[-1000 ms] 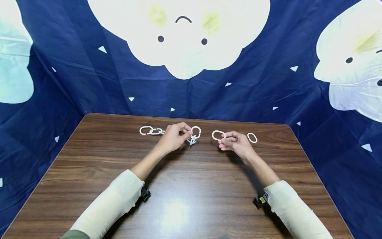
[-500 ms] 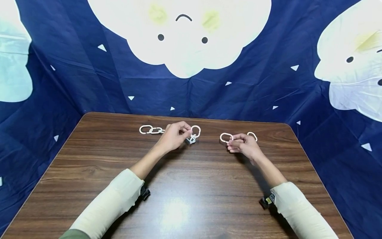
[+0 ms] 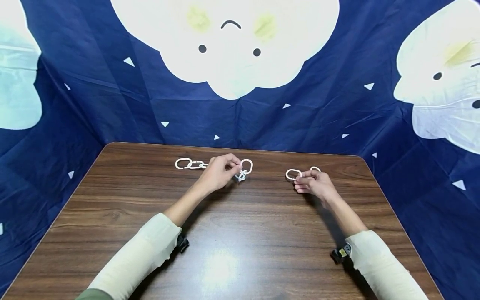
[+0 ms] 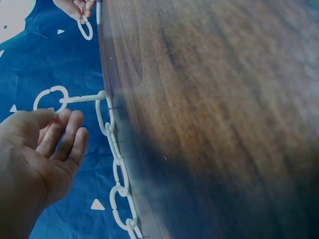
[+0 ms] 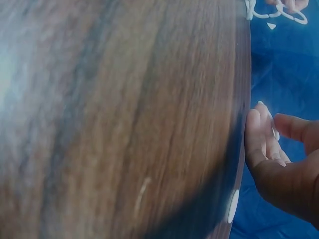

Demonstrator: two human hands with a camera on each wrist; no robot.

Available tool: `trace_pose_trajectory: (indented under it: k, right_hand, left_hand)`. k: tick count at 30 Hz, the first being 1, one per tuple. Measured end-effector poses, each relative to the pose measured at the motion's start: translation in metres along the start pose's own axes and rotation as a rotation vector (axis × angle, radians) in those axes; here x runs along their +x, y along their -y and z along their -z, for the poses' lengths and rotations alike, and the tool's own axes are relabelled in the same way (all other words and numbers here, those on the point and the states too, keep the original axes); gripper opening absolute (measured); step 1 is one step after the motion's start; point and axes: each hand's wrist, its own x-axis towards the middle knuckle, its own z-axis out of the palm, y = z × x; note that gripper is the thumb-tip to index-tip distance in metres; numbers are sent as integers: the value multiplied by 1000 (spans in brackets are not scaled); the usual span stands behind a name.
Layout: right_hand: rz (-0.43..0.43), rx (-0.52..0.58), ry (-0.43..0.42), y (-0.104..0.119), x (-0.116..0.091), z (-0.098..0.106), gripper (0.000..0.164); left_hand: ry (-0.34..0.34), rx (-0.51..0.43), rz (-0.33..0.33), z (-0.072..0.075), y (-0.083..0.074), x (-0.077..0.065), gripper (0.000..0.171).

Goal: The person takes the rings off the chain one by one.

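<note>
Several white rings, hooked one in the next, make a chain that starts at the left, near the back edge of the counter. Next comes the left hand, which covers some of the chain in the head view. Its thumb and finger pinch the end ring and hold it up off the counter. In the left wrist view the other fingers are loose and a bit apart, and one ring runs from the end ring down to the rest.

Well apart, on the right, the right hand pinches a single ring by its near side, with thumb and finger. That ring is up off the counter too and is not joined to the chain. Last, a spare ring lies on the counter just past the right hand, which hides part of it.

The step in hand looks like getting one more ring ready for the chain, but the two hands are too far apart to hook it on. To join them, the next move would call for bringing the hands close and slipping one ring through the small gap in the other. Pulling hard could tug the chain along.
</note>
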Motion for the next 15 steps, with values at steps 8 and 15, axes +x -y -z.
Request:
trace_pose_trajectory:
  k: [8, 15]
  right_hand:
    - [-16, 10, -18, -1, -2, 11, 25]
    - [-27, 6, -35, -4, -3, 16, 23]
  left_hand:
    - [1, 5, -1, 0, -2, 0, 10]
    - [-6, 7, -7, 1, -1, 0, 10]
